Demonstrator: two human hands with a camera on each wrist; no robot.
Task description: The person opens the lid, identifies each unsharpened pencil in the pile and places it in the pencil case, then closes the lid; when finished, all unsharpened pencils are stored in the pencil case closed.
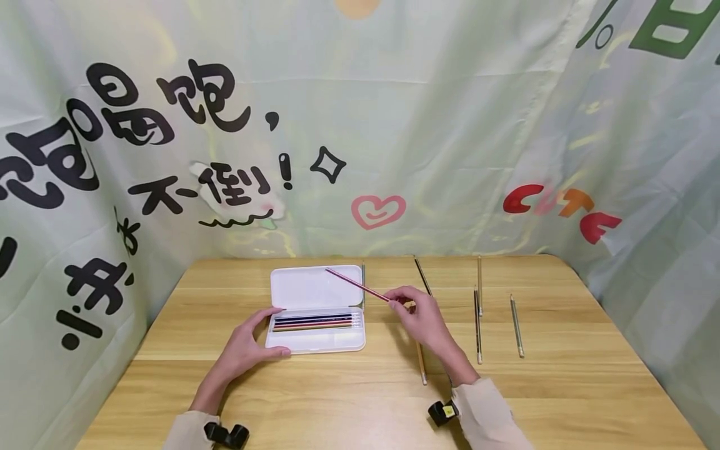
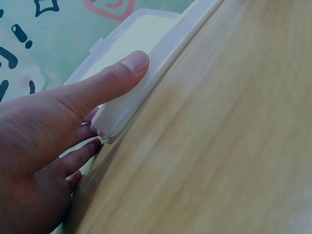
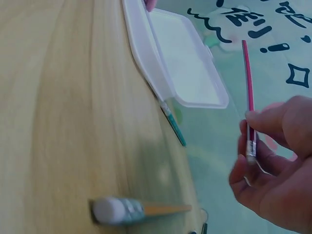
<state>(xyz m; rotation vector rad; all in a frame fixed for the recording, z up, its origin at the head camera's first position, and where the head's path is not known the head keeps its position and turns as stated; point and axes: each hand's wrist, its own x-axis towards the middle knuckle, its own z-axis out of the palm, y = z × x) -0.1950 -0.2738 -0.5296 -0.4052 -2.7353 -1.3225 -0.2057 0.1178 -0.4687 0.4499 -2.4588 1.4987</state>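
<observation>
My left hand holds the left end of an open white pencil case, thumb on its front edge. In the left wrist view the thumb lies along the case's wall, with fingers partly hidden behind the corner. Several pencils lie side by side inside the case. Above the table, right of the case, my right hand pinches a red pencil. Its far end points left over the raised lid. In the right wrist view, thumb and fingers grip the red pencil near its eraser end.
Loose on the wooden table lie an orange pencil, a black pencil, another dark pencil, a tan pencil and a grey-green pencil. A teal pencil lies beside the case. A printed curtain surrounds the table.
</observation>
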